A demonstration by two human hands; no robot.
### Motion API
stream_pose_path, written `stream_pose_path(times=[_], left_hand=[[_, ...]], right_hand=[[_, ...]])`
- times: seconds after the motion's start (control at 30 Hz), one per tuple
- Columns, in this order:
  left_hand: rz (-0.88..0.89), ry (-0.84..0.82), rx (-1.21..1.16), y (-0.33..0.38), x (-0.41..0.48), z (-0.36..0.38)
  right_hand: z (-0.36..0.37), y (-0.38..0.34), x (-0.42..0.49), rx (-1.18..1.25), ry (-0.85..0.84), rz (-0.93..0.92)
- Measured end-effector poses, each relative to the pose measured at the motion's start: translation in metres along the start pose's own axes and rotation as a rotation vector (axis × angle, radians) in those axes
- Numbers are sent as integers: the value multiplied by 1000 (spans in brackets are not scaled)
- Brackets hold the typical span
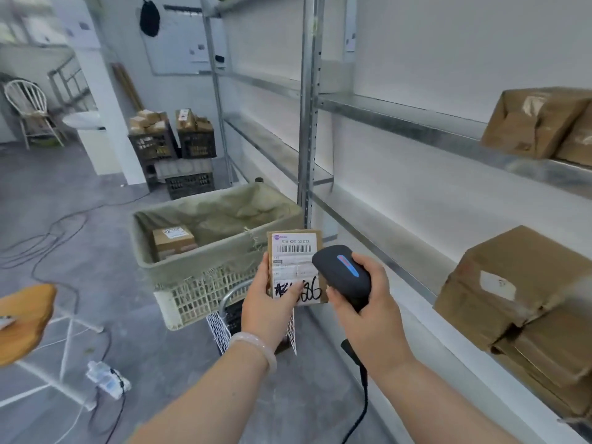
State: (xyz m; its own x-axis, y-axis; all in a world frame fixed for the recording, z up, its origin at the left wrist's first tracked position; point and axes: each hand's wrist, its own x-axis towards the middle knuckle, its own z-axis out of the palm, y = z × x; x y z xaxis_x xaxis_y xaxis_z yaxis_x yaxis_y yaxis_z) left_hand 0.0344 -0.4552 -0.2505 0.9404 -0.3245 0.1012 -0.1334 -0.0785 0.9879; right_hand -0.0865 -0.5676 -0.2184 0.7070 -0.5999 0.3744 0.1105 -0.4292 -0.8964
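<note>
Right grip (pixel 368 299) is curled tight round the scanner (pixel 342 274); left grip (pixel 269 302) pinches the parcel (pixel 296 267) upright, long axis twelve to six. Its barcode (pixel 294 249) sits at eleven o'clock from the scanner's nose, just beside it, so a small tilt up-left should catch it.

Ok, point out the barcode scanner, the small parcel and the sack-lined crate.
barcode scanner (pixel 334 278): head view, top of its black housing.
small parcel (pixel 296 248): head view, barcode on its white label.
sack-lined crate (pixel 198 296): head view, white lattice front wall.
</note>
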Motion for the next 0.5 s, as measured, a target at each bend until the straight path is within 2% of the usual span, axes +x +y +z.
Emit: stream_pose_path(times=[0.2,0.5], left_hand=[[-9,91,33,-13,32,-18],[-1,258,63,-21,108,0]], right_hand=[[31,4,30,-47,-87,-10],[50,29,111,-73,-228,-78]])
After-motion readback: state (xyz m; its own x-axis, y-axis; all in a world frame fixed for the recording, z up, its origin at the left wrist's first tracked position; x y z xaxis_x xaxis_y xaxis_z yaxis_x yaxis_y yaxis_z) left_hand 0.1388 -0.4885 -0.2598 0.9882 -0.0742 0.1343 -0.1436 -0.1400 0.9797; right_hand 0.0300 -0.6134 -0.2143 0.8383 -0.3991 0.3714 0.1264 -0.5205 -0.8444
